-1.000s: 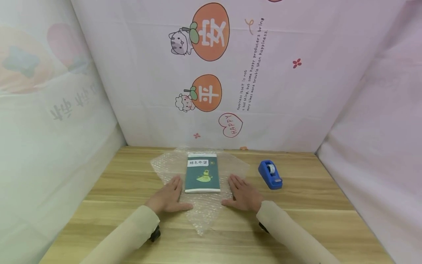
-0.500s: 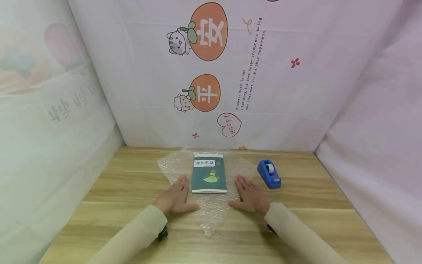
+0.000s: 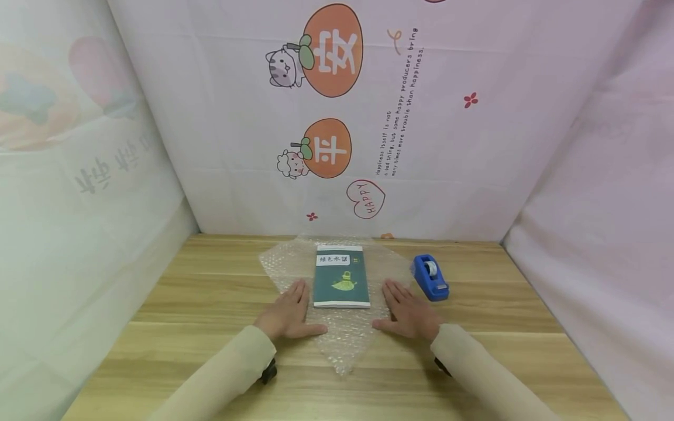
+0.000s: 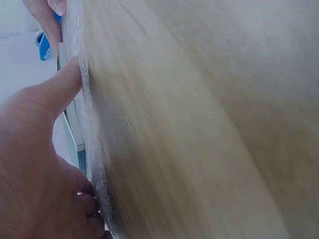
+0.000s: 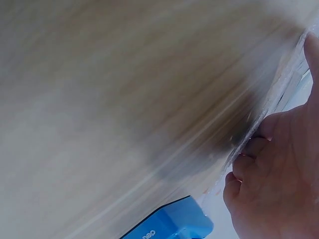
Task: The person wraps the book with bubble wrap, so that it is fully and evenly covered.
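Note:
A dark green book point(image 3: 341, 280) with white bands and a yellow-green leaf picture lies flat on a sheet of clear bubble wrap point(image 3: 342, 342), which is turned with a corner toward the person. My left hand point(image 3: 289, 313) rests on the wrap's left part, fingers straight and thumb spread toward the middle. On the opposite side my right hand point(image 3: 408, 313) lies the same way, mirrored. Both hands stay just beside the book. In the left wrist view the thumb point(image 4: 62, 84) presses along the wrap's edge. The right wrist view shows the right hand point(image 5: 279, 174) at the wrap's edge too.
A blue tape dispenser point(image 3: 432, 278) with a roll of tape stands right of the wrap, near its right corner. Beneath everything is a wooden table point(image 3: 210, 280). Printed white cloth point(image 3: 432, 204) encloses the table at the back and both sides.
The bubble wrap, with the book on it, has slid to the right together with both hands, ending closer to the tape dispenser. The hands keep their flat pose.

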Available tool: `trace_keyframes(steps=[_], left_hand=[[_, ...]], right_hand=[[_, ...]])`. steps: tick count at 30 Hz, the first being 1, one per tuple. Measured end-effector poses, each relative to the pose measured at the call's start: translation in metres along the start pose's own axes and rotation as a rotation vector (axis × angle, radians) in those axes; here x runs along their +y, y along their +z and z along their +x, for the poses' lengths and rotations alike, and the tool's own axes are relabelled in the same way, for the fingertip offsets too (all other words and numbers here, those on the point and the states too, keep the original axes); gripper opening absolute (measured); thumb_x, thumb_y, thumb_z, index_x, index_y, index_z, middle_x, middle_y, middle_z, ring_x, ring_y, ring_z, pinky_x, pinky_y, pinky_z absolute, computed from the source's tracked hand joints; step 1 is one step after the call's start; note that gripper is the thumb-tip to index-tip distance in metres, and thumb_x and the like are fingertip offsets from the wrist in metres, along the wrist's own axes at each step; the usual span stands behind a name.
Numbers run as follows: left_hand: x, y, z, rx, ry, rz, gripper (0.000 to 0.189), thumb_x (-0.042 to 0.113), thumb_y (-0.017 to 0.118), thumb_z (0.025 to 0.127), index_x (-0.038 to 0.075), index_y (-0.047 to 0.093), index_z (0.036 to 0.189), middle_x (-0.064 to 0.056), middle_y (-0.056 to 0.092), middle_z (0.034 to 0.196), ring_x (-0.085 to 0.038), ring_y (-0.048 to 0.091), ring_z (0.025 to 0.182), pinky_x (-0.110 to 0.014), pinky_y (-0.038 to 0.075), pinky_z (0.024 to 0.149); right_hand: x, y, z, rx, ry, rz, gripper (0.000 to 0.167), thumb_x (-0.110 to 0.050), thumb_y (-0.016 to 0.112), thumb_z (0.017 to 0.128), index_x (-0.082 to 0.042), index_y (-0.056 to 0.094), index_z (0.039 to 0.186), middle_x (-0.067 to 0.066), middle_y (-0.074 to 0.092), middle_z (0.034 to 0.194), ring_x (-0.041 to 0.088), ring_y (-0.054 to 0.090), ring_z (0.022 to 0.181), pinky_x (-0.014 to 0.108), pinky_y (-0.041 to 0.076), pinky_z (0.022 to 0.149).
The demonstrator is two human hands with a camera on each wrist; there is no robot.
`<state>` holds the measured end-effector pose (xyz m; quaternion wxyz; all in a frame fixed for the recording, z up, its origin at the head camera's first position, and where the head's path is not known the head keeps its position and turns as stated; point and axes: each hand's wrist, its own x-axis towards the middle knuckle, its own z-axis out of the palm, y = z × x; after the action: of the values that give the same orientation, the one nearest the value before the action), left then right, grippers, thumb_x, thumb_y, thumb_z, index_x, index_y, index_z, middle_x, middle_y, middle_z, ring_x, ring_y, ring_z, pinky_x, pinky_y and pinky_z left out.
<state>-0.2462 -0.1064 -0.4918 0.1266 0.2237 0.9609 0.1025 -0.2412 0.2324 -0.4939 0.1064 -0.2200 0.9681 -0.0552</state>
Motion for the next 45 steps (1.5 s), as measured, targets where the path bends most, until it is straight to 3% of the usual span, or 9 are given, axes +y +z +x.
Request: trace_keyframes(steps=[4,13,22,31,36,45], left_hand=[[-0.005,0.011,0.009,0.023,0.022,-0.013,0.126,0.088,0.051,0.089,-0.007,0.02,0.165,-0.027,0.011,0.176,-0.042,0.012,0.165,-0.055,0.023,0.134],[0.011,0.0,0.004,-0.005,-0.01,-0.006,0.119,0.079,0.057,0.093,-0.006,0.019,0.166,-0.024,0.012,0.176,-0.037,0.012,0.166,-0.048,0.023,0.135],[0.007,0.001,0.006,0.004,0.008,-0.028,0.118,0.078,0.058,0.093,-0.008,0.019,0.165,-0.028,0.013,0.175,-0.04,0.013,0.166,-0.05,0.022,0.135],[0.009,-0.004,0.004,-0.015,0.001,-0.013,0.115,0.073,0.059,0.095,-0.008,0.018,0.166,-0.027,0.01,0.176,-0.039,0.011,0.166,-0.049,0.021,0.135],[0.009,-0.004,0.005,-0.017,-0.001,0.005,0.116,0.075,0.058,0.095,-0.007,0.017,0.166,-0.026,0.011,0.176,-0.039,0.012,0.166,-0.05,0.022,0.135],[0.009,-0.005,0.005,-0.025,-0.006,0.011,0.116,0.074,0.059,0.095,-0.007,0.017,0.166,-0.025,0.01,0.176,-0.038,0.011,0.166,-0.05,0.021,0.135]], right_hand=[[0.005,0.002,0.0,0.003,-0.002,-0.011,0.108,-0.077,0.047,0.098,0.003,0.023,0.166,0.024,0.019,0.175,0.042,0.019,0.164,0.056,0.024,0.133],[0.01,0.001,-0.002,0.021,-0.005,-0.023,0.107,-0.075,0.048,0.099,0.006,0.025,0.165,0.026,0.021,0.174,0.043,0.022,0.163,0.058,0.025,0.132],[0.009,-0.005,-0.012,0.002,0.015,0.035,0.104,-0.071,0.049,0.101,0.005,0.022,0.165,0.026,0.018,0.175,0.044,0.018,0.164,0.059,0.022,0.133],[0.016,-0.01,-0.03,0.032,0.024,0.205,0.096,-0.064,0.049,0.106,0.003,0.017,0.167,0.026,0.01,0.176,0.047,0.011,0.164,0.065,0.02,0.131],[0.021,-0.013,-0.04,0.084,0.015,0.376,0.087,-0.052,0.044,0.112,0.006,0.009,0.167,0.029,0.006,0.175,0.05,0.009,0.163,0.069,0.016,0.13],[0.02,-0.028,-0.052,0.194,0.105,0.673,0.07,-0.041,0.029,0.117,0.013,0.024,0.162,0.033,0.025,0.169,0.053,0.022,0.158,0.066,0.022,0.128]])
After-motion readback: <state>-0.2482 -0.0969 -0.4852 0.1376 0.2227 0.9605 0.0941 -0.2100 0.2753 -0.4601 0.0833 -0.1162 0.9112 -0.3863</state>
